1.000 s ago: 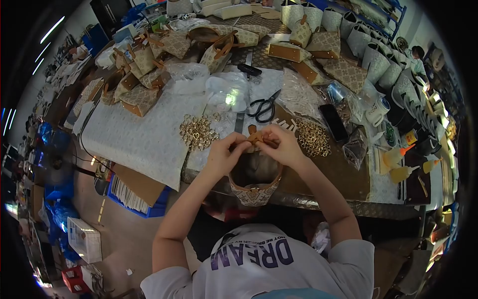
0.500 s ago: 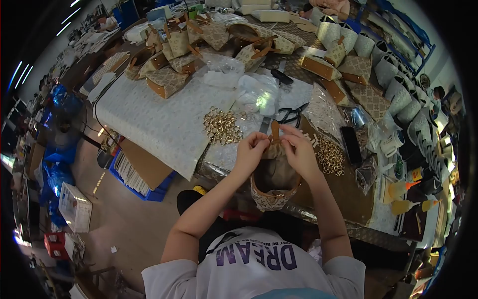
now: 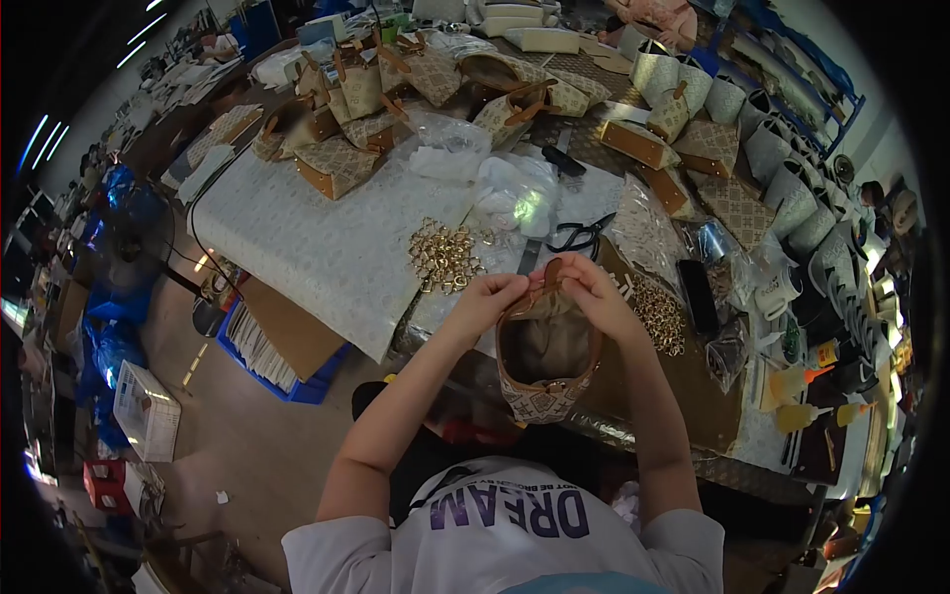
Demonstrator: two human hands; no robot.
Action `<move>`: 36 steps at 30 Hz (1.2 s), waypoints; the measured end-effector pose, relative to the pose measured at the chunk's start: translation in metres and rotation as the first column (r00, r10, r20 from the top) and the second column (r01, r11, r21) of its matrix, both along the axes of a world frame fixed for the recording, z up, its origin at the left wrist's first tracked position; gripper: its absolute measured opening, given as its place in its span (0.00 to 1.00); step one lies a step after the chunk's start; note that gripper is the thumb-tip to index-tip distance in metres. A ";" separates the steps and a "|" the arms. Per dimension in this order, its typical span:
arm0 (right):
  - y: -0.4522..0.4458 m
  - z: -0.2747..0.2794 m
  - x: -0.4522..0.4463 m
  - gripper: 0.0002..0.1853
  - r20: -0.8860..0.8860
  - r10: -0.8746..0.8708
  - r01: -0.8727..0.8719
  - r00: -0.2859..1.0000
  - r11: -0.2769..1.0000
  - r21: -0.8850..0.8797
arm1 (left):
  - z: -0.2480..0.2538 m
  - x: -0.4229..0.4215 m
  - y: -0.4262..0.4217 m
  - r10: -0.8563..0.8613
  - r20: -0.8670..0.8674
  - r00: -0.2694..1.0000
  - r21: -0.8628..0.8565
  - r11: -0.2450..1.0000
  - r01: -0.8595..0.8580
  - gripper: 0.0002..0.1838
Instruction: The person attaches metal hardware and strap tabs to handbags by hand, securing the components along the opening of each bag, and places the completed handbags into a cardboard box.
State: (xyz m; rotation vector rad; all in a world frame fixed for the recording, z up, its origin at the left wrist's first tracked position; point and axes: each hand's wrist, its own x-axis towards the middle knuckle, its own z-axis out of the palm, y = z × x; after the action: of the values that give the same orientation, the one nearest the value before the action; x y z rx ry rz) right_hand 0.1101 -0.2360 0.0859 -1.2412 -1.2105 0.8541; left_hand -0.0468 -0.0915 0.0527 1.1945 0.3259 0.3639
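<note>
A patterned beige-and-brown handbag (image 3: 546,398) stands at the table's near edge, its mouth facing up and its plain lining showing. At its far rim, my left hand (image 3: 498,299) is closed in a pinch on the edge beside the strap. My right hand (image 3: 592,289) is closed around the brown leather strap (image 3: 552,271) that rises from the same rim. Just beyond the hands lie black-handled scissors (image 3: 579,234). A heap of gold metal rings (image 3: 442,255) sits to the left, and a pile of gold chain-like hardware (image 3: 657,319) is close to my right hand.
Several finished-looking patterned bags (image 3: 336,163) crowd the far side of the table. Clear plastic bags (image 3: 515,188) lie mid-table. On the right are a black phone (image 3: 699,295), yellow glue bottles (image 3: 795,416) and rows of pale bag bodies (image 3: 792,188). Another person (image 3: 665,18) sits at the far end.
The bag's mouth has opened wider towards the camera and its far rim is more visible. The strap has tilted to the right within my right fingers. My left hand has shifted slightly left.
</note>
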 end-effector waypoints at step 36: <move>0.027 -0.009 -0.057 0.12 0.390 -0.805 0.562 0.446 0.591 0.578 | 0.100 0.010 0.015 -0.109 -0.186 0.976 0.435 0.882 0.181 0.14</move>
State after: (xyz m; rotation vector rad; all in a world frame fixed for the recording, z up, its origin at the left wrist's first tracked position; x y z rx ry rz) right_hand 0.0532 -0.2094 0.0773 -1.5712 -1.0970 -0.4760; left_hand -0.0368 -0.0766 0.1531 1.7014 0.2925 0.2172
